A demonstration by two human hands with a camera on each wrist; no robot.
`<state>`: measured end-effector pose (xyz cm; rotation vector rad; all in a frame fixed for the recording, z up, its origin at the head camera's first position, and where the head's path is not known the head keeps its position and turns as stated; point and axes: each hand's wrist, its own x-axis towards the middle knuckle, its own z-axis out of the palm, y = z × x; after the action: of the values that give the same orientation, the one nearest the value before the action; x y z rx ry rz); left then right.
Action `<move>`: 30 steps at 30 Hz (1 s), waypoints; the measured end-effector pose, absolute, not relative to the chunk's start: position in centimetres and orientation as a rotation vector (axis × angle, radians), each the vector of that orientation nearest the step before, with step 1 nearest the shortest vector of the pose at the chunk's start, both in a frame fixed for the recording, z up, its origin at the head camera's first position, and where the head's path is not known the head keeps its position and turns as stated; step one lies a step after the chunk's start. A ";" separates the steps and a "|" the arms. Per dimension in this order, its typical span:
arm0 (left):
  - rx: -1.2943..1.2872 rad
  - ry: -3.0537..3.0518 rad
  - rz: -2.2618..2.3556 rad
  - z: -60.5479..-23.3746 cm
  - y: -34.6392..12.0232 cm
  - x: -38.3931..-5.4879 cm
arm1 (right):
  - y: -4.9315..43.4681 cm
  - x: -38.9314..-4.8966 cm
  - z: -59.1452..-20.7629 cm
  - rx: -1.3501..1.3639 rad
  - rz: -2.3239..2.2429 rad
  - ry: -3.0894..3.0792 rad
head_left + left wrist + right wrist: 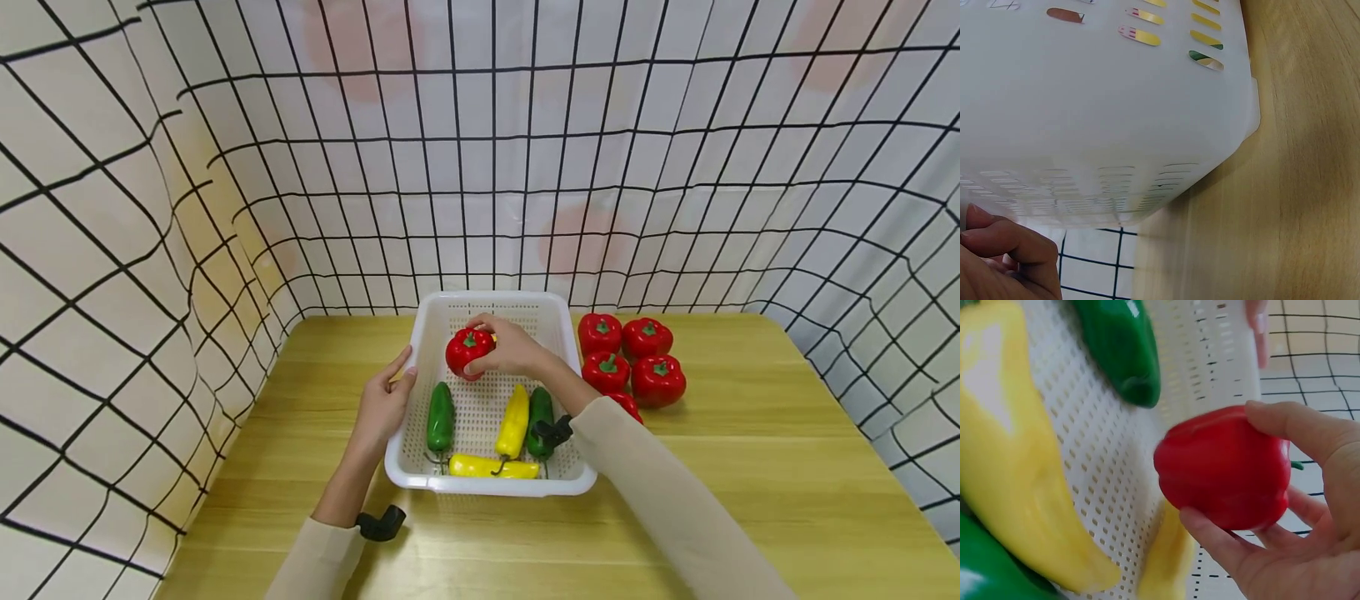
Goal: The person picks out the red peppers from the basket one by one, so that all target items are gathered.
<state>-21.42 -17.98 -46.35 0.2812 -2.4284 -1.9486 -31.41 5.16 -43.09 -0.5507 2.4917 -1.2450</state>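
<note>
A white perforated plastic basket (566,317) stands on the wooden table. My left hand (384,404) grips its left rim; in the left wrist view the left hand (1010,253) shows with bent fingers beside the basket wall (1116,106). Over the basket's far half, my right hand (510,348) holds a red bell pepper (467,354) between thumb and fingers. In the right wrist view this bell pepper (1222,469) hangs above a yellow pepper (1169,556), largely hidden. Nearer in the basket are green peppers (440,419), (540,408) and yellow peppers (513,425), (480,467).
Several red bell peppers (658,381) sit on the table just right of the basket, one partly behind the right forearm. Black-gridded white sheeting (480,167) encloses the back and sides of the wooden table (765,467). Each wrist carries a black mount (381,523).
</note>
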 end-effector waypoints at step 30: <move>0.285 -2.418 -1.963 -46.3 -18.0 -21.4 | 10.3 -26.7 -39.2 -0.543 -1.569 2.405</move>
<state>-21.40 -18.01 -46.29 0.2853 -2.4185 -1.9630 -26.74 10.34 -39.20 -0.5430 2.4054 -1.5694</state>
